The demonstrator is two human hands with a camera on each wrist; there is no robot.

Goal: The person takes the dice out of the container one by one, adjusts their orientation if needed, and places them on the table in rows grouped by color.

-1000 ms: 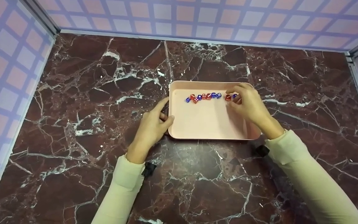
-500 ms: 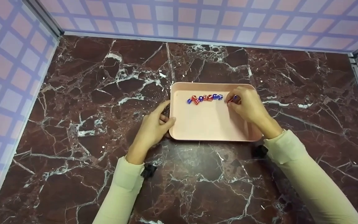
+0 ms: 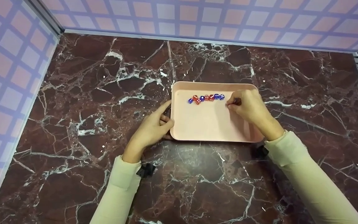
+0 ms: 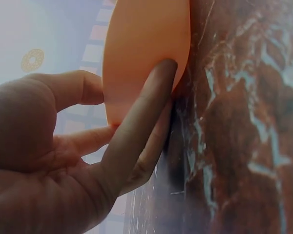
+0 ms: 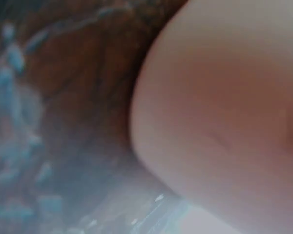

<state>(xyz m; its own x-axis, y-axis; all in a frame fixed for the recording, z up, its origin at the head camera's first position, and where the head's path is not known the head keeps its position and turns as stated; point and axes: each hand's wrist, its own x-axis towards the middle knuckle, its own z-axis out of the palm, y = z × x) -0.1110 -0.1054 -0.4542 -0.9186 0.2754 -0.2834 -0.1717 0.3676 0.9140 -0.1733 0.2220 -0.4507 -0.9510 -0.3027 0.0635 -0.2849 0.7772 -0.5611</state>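
A shallow pink tray (image 3: pixel 202 126) sits on the marble-patterned table. Along its far side runs an uneven row of red dice (image 3: pixel 211 98) and blue dice (image 3: pixel 222 97), touching or nearly so. My left hand (image 3: pixel 151 128) holds the tray's left end; in the left wrist view its thumb meets the rim while other fingers lie along the outer wall (image 4: pixel 146 44). Inside the tray, right of the row, my right hand (image 3: pixel 248 104) pinches a red die between thumb and fingertips, mostly hidden. A dark blue die shows partly behind those fingers. Only blurred skin fills much of the right wrist view.
Patterned walls (image 3: pixel 188 15) border the table (image 3: pixel 104 93) at the back and on both sides. The tray's raised rim surrounds the dice. A black wrist device (image 3: pixel 146 170) sits at the left cuff, another (image 3: pixel 261 151) at the right.
My right hand's fingers have come down and closed round the red die beside the row, now covering most of it. The row of dice keeps its arrangement, and my left hand stays at the tray's end.
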